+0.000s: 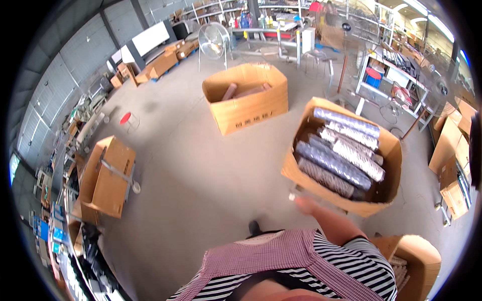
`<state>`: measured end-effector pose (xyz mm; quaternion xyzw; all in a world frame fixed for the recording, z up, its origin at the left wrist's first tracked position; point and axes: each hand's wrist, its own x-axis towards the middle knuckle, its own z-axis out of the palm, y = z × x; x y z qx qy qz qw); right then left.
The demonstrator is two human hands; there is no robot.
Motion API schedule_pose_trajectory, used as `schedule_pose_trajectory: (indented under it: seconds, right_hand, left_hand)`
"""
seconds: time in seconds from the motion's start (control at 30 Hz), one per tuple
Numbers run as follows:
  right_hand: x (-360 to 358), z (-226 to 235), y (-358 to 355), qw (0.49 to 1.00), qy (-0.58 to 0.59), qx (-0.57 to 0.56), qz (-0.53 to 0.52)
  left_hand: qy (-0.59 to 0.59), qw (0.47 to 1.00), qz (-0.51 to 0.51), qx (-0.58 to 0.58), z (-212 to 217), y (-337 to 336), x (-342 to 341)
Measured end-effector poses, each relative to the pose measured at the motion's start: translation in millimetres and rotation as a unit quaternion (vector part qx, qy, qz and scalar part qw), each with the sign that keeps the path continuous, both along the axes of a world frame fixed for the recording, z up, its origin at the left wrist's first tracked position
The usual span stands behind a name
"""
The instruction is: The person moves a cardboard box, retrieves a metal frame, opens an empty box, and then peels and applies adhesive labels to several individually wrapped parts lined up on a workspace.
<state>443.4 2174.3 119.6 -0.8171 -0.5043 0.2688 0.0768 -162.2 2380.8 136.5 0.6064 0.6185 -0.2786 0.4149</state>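
Observation:
My right arm reaches forward, and my right hand (305,205) hangs low beside the near-left corner of a large open cardboard box (329,189). Motion blurs its fingers, so their grip is unclear. A small white spot (291,197) shows at the fingertips; I cannot make out what it is. Inside the box lie several plastic-wrapped rolls of patterned material (337,163), blue, silver-white and dark, stacked lengthwise. My left hand is out of sight.
Another open box (251,118) ahead holds a few brownish rolls (230,92). At the lower right stands a box (419,256) with more rolls. A box on a wheeled cart (114,175) is at left, near a red stool (125,118). Large fans (214,41) stand farther off.

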Motion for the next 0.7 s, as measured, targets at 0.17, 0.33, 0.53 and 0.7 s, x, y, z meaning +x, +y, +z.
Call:
schedule_pose_trajectory:
  seconds: [0.17, 0.33, 0.53, 0.7]
  right_hand:
    - [5.0, -45.1, -19.9, 0.95, 0.125, -0.2, -0.204]
    - [20.0, -5.8, -21.8, 0.875, 0.234, -0.006, -0.425]
    - [101.4, -34.8, 51.2, 0.885, 0.176, -0.014, -0.432]
    - [252.2, -38.5, 170.1, 0.933, 0.062, -0.019, -0.353]
  left_hand:
    - [0.053, 0.971, -0.226, 0.053, 19.1, 207.4, 104.1]
    - [-0.007, 0.925, -0.292, 0.241, 81.6, 421.8, 325.1]
    - [-0.227, 0.923, -0.218, 0.219, 128.9, 517.0, 527.1]
    - [-0.138, 0.962, -0.204, 0.118, 46.1, 589.0, 545.9]
